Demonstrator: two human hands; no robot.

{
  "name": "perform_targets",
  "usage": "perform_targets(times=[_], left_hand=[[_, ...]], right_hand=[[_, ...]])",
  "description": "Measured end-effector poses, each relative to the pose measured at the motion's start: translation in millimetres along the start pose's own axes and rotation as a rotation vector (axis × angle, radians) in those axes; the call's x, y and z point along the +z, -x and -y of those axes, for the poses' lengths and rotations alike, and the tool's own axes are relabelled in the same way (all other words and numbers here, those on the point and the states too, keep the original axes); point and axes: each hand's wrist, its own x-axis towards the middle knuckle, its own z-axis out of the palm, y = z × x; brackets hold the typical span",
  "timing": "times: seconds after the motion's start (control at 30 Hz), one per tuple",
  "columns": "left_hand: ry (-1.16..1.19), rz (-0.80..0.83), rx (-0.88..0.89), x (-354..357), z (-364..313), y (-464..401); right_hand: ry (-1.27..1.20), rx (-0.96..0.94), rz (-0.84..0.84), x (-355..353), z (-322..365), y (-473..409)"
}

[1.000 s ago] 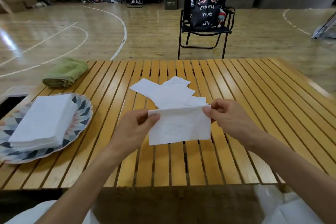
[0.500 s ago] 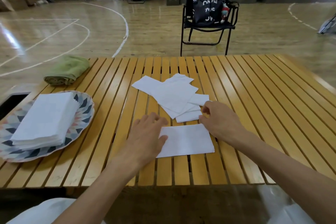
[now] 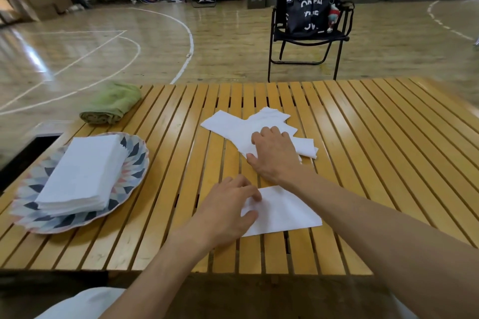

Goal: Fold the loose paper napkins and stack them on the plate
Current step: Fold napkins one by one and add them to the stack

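One slatted yellow wooden table (image 3: 363,137), carrying the items below.

One round plate with a scalloped rim and a blue, grey and pink geometric pattern (image 3: 134,153), at the left side of the table. On it: one neat stack of folded white paper napkins (image 3: 83,173); the number of sheets in the stack cannot be counted.

One folded white paper napkin (image 3: 282,212), lying flat near the table's front edge, apart from the plate and to its right. The left hand (image 3: 228,210) rests on this napkin's left end, fingers loosely spread and pressing down, thumb at the near edge; it clasps nothing.

One loose pile of unfolded white paper napkins (image 3: 233,124), overlapping near the table's centre, just beyond the folded napkin; at least three sheets show, the exact count unclear. The right hand (image 3: 274,155) lies palm down on this pile, fingers curled onto the top sheet; whether it pinches a sheet cannot be told. The right forearm crosses over the folded napkin's right part.

One rolled green towel (image 3: 111,103), at the far left corner of the table.

One black folding chair (image 3: 308,39) on the court floor beyond the table, holding one black backpack with a shark-mouth print (image 3: 311,0).
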Motion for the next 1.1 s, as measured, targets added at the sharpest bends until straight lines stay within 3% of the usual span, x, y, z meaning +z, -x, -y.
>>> perform_targets(times=[0.47, 0.73, 0.97, 1.1], left_hand=[[0.052, -0.031, -0.042, -4, -5, -3], [0.074, -0.003, -0.049, -8, -5, -3], [0.105, -0.021, -0.054, -7, -2, -5], [0.321, -0.128, -0.132, -11, -2, -6]], right_hand=[[0.014, -0.023, -0.032, 5, -3, -8], [0.015, -0.147, 0.119, -3, -13, -40], [-0.04, -0.157, 0.041, -14, -17, -43], [-0.152, -0.142, -0.042, -31, -19, -34]])
